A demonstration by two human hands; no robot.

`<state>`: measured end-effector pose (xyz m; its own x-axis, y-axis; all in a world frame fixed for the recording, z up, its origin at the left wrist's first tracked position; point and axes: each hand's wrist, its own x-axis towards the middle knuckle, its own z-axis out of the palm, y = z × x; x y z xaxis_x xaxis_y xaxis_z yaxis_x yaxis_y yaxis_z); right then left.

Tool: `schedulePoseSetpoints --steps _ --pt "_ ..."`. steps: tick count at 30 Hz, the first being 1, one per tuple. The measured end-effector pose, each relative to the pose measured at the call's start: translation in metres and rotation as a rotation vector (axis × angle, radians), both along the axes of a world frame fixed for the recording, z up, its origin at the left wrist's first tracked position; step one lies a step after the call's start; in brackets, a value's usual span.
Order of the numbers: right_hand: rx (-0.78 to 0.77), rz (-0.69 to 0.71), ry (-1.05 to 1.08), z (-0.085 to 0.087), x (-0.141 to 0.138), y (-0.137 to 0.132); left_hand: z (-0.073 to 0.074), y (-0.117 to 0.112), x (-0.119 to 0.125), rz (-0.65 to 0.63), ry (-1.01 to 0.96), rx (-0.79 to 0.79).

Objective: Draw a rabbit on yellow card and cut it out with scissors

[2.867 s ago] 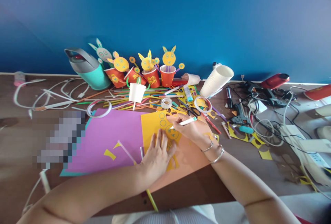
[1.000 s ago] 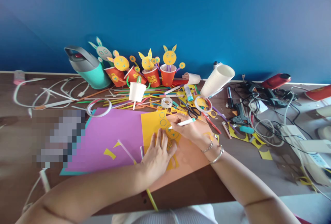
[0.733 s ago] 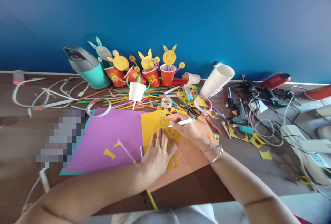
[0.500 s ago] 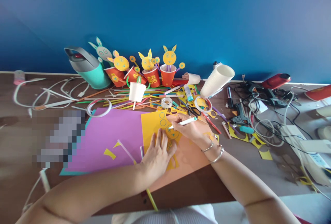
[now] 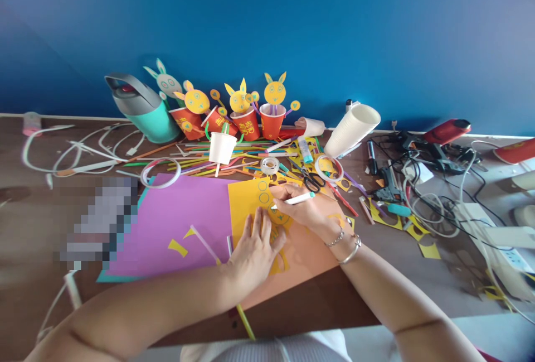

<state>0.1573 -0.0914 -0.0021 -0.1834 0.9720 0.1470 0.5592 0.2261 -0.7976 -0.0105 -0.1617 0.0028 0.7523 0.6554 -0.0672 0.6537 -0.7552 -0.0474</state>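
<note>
My right hand (image 5: 303,208) is closed around a white marker (image 5: 297,199) with a green end. The marker's tip is at a face drawn in a circle (image 5: 278,215) on yellow paper (image 5: 242,197). Smaller circles are drawn above that face. My left hand (image 5: 253,250) lies flat with its fingers spread, pressing on the yellow paper and hiding part of it. Beneath the yellow sheet is an orange sheet (image 5: 311,264), and a purple sheet (image 5: 167,228) lies to the left.
Red paper cups (image 5: 272,123) with rabbit faces stand along the wall beside a teal jug (image 5: 152,119). Coloured sticks, tape rolls (image 5: 270,166) and scissors (image 5: 313,181) lie before them. Stacked white cups (image 5: 353,128) lean at right, near glue guns (image 5: 388,189) and tangled cables.
The marker in my right hand has shifted slightly left and down over the drawn face. My left hand has stayed in place on the paper.
</note>
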Motion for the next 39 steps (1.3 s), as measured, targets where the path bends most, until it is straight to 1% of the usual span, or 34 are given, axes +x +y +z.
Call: schedulePoseSetpoints --steps 2,7,9,11,18,26,29,35,39 --pt "-0.030 -0.041 0.100 -0.001 0.001 -0.001 0.000 0.000 0.000 -0.001 -0.002 0.001" --pt "-0.190 -0.229 0.560 -0.004 0.005 -0.002 -0.003 0.000 -0.001 -0.001 -0.017 0.031" --pt "-0.212 -0.307 0.658 -0.004 0.006 -0.001 -0.005 0.000 -0.001 -0.006 -0.034 0.048" --pt "-0.229 -0.344 0.708 -0.003 0.007 0.000 -0.007 -0.001 -0.002 -0.008 -0.052 0.063" --pt "-0.248 -0.339 0.747 -0.001 0.008 0.001 -0.011 -0.001 0.000 0.053 -0.099 0.126" --pt "-0.266 -0.323 0.763 -0.001 0.012 0.001 -0.009 0.016 -0.004 0.104 -0.155 0.111" --pt "-0.257 -0.323 0.753 -0.001 0.012 0.001 -0.010 0.019 -0.004 0.123 -0.145 0.127" --pt "-0.268 -0.318 0.763 0.001 0.012 -0.001 -0.009 0.019 -0.003 0.152 -0.100 0.228" --pt "-0.287 -0.327 0.786 0.003 0.011 -0.001 -0.010 0.020 -0.003 0.151 -0.072 0.228"
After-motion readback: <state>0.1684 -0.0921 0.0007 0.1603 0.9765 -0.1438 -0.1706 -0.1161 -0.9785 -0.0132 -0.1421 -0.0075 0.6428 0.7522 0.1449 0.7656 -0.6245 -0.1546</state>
